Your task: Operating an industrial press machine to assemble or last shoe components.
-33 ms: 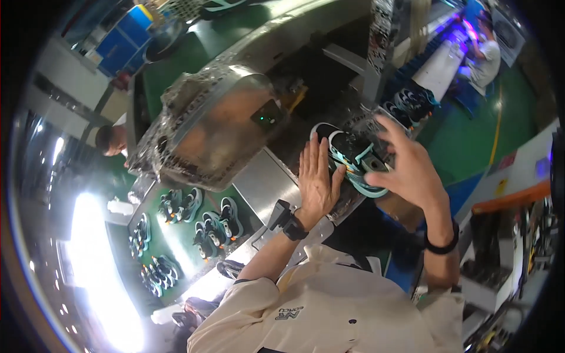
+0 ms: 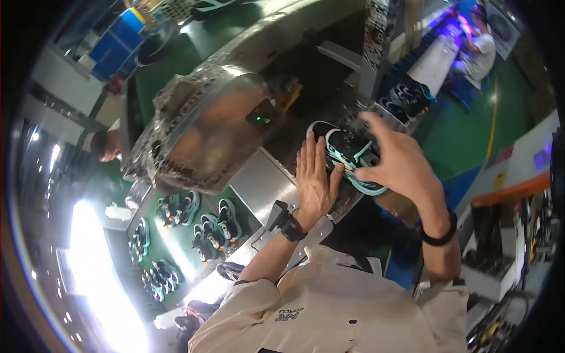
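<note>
A black sneaker (image 2: 345, 144) with a teal sole and teal trim lies in front of me on a dark work surface. My left hand (image 2: 314, 183) is open, its fingers straight and laid along the shoe's left side. Over the opposite side curves my right hand (image 2: 406, 167), open, thumb and fingers spread apart. Its thumb tip overlaps the shoe's opening in this view, and I cannot tell whether it touches. The right hand hides part of the shoe's right side.
Left of the shoe stands a machine hood (image 2: 212, 126) wrapped in clear film. Several sneakers (image 2: 215, 229) line a green surface at lower left; more shoes (image 2: 406, 97) sit beyond my right hand. A metal post (image 2: 372, 53) rises ahead. Other people are at far left and far right.
My right hand has shifted slightly left, nearer the shoe. My left hand stays against the shoe's side. The whole view has moved a little.
</note>
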Motion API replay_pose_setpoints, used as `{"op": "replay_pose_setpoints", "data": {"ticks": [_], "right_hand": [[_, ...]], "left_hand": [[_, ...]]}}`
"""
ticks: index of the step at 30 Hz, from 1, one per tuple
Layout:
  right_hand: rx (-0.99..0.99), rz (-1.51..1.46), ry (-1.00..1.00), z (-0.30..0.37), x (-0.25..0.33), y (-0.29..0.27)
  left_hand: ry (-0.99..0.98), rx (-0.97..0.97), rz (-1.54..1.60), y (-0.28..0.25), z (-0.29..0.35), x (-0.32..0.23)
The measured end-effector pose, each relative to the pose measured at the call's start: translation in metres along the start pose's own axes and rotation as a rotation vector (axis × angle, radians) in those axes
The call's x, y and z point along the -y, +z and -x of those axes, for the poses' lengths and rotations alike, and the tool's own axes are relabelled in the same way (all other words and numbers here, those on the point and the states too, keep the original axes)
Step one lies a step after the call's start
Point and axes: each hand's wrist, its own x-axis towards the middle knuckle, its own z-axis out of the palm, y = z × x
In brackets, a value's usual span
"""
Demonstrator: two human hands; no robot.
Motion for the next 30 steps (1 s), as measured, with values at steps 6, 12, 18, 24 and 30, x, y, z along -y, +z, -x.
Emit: {"op": "replay_pose_setpoints", "data": {"ticks": [6,12,18,24,30], "right_hand": [[-0.131,0.073,0.130,-0.019,-0.009,0.044],[-0.728,-0.528,0.191,0.064,-0.039,0.043],[-1.039,-0.720,0.107,0.225,-0.007,0.008],[-1.552,-0.444,0.494,0.484,-0.016,-0.023],[-1.931,-0.114,0.854,0.680,-0.005,-0.036]], "left_hand": [[-0.037,-0.030,0.282,-0.006,-0.002,0.002],[-0.232,0.240,1.164,-0.025,-0.006,-0.046],[-0.136,0.633,1.436,-0.009,0.033,-0.188],[0.224,1.342,1.287,0.068,0.152,-0.371],[0.741,1.328,0.963,0.240,0.273,-0.534]]}}
